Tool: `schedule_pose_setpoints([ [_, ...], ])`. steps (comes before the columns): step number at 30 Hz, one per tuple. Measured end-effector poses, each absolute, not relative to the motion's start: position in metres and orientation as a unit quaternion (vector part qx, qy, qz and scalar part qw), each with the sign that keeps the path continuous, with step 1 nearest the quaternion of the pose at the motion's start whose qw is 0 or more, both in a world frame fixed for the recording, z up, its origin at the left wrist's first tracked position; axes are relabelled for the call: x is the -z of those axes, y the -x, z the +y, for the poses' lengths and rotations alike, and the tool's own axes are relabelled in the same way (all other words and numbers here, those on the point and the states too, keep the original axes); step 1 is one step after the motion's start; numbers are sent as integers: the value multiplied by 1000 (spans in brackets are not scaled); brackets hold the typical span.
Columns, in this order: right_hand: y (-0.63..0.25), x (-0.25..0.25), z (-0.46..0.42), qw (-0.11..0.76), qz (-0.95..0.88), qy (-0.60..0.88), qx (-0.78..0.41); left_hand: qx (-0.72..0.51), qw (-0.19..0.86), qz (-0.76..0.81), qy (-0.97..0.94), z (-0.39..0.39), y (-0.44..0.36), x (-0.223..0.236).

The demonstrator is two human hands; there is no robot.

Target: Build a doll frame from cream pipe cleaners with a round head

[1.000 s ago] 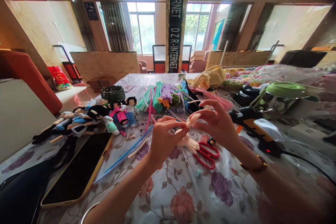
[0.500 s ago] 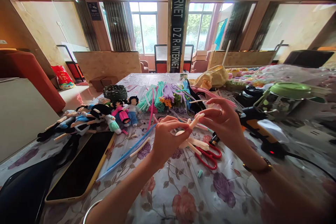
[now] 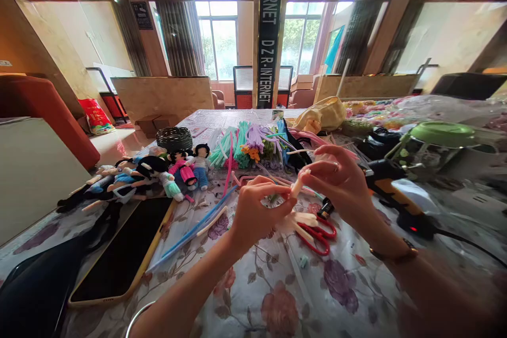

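Between my two hands is a short cream-coloured fuzzy piece (image 3: 297,186), like a bent pipe cleaner. My left hand (image 3: 259,206) pinches its lower end between thumb and fingers. The thumb and fingertips of my right hand (image 3: 335,179) are closed on its upper end. Below them on the table lie more cream fuzzy pieces (image 3: 306,218), partly over red-handled scissors (image 3: 317,240). A small black item (image 3: 325,208) lies beside the scissors, under my right hand.
Several small dolls (image 3: 184,166), a phone (image 3: 122,253) and blue pipe cleaners (image 3: 194,229) lie to the left. Bundles of coloured pipe cleaners (image 3: 253,142) are at the back. A black-and-orange glue gun (image 3: 390,190) with a cord and a green-lidded container (image 3: 442,133) stand right.
Both hands have shifted slightly right, keeping hold of the cream piece, which now stands more upright. The pale rounded bit seen below my left fingers is now hidden.
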State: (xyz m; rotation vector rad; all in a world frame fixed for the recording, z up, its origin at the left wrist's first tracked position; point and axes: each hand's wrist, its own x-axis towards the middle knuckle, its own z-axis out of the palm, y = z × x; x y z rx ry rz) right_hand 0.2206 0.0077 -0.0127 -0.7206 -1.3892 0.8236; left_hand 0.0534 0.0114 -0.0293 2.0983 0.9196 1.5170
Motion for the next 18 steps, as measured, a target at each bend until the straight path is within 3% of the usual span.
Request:
schedule_pose_setpoints([
  [18,-219,13,5,623,-622,292,-374,-546,205,332,-741,12,-52,33],
])
